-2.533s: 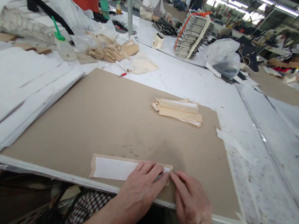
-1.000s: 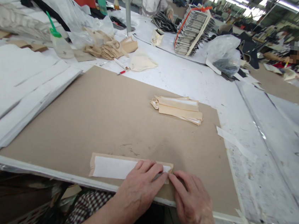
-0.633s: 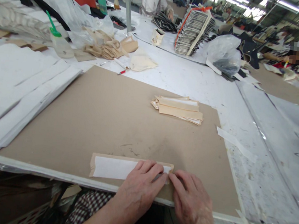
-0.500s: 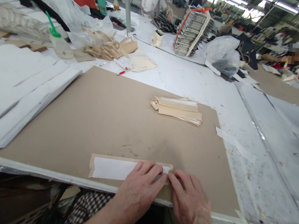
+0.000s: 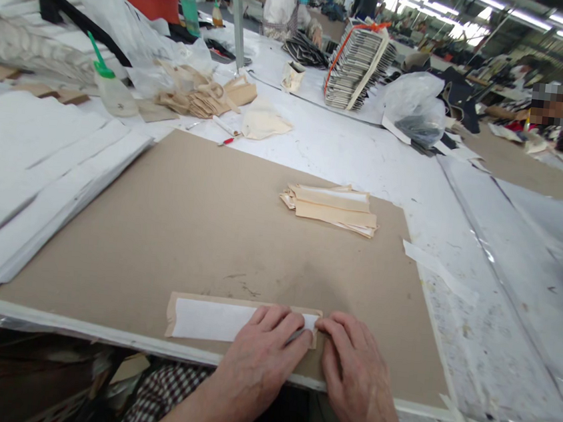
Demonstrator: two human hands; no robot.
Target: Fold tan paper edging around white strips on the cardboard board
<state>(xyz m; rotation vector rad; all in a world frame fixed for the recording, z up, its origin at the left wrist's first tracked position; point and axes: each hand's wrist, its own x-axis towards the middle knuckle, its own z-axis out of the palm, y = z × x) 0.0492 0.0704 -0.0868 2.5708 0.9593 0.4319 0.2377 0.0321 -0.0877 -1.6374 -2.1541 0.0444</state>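
A long tan strip with a white layer on top lies near the front edge of a brown cardboard sheet. My left hand rests on the strip's right part, fingers together, with a thin grey tool pinched between thumb and forefinger. My right hand lies flat beside it, fingers stretched out and fingertips touching the strip's right end. A small pile of similar tan strips lies farther back on the sheet.
Stacked white sheets fill the left. Behind them stand a green-capped squeeze bottle and tan pieces. A tied bundle and a plastic bag sit at the back. Other people work at far tables.
Both hands stay at the strip's right end. The right fingertips have shifted slightly toward the strip's end; the view has moved a little.
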